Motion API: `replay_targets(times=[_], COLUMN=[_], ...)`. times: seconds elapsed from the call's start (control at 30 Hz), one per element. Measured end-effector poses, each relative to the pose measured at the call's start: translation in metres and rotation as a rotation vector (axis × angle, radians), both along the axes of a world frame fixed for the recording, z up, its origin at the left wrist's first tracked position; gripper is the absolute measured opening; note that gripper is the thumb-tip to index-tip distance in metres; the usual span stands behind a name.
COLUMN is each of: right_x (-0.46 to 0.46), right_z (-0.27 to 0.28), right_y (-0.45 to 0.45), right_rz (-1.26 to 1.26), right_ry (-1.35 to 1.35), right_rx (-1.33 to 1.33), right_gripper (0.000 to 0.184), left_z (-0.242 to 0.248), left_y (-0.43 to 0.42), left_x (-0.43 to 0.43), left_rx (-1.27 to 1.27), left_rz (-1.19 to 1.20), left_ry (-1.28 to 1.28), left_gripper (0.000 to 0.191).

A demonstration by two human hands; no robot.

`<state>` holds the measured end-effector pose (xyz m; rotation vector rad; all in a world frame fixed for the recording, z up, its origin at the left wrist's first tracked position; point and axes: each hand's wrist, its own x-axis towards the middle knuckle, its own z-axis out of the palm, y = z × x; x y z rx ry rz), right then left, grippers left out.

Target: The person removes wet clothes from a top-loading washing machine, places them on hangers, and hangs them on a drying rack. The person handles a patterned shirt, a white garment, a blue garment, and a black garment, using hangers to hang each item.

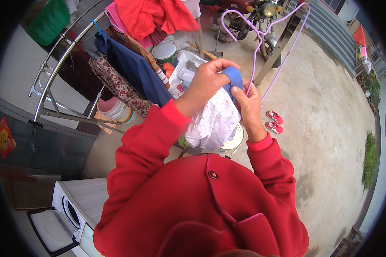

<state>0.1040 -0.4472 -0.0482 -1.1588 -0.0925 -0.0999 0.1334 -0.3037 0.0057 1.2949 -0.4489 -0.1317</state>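
Observation:
Between my thumb and fingers, my left hand (207, 78) grips one end of a folded blue fabric band (233, 77). The thumb of my right hand (251, 110) presses on the other side of that band. A lilac clothes hanger (256, 53) passes behind the right fingers, its hook up and to the left. Below both hands hangs a white garment (214, 120) with a fine floral print. Whether the blue band is part of this garment cannot be told. A pale round lid (234, 139) shows partly behind the cloth.
At left, a metal drying rack (53, 83) carries dark blue trousers (128, 66) and a floral garment (115, 83). Red shoes (274, 122) lie on the concrete at right. Behind the hanger stand a post (275, 56) and a motorcycle (244, 22). A washing machine (80, 196) stands lower left, door open.

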Motion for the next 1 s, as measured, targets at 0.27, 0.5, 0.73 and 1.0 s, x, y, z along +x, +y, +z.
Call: replay_targets(times=[0.27,0.5,0.73,1.0], right_x=[0.033,0.032,0.039,0.07], right_z=[-0.018,-0.032,-0.048,-0.048], right_y=[0.021,0.056,0.047,-0.031], right_rz=[-0.091,0.283,0.316,0.053], right_ry=[0.089,0.02,0.12,0.046], right_rx=[-0.133,-0.161,-0.145,-0.077], right_gripper=[0.024,0.062,0.039,0.023], left_z=[-0.008,-0.001,0.013,0.031], left_y=[0.085,0.081,0.063,0.086], left_x=[0.053,0.06,0.056,0.046], left_rx=[-0.295,-0.53,-0.677,-0.801], left_rz=[0.043,0.046,0.104,0.176], left_ry=[0.296,0.327,0.264,0.102], left_gripper=[0.025,0.022,0.016,0.015])
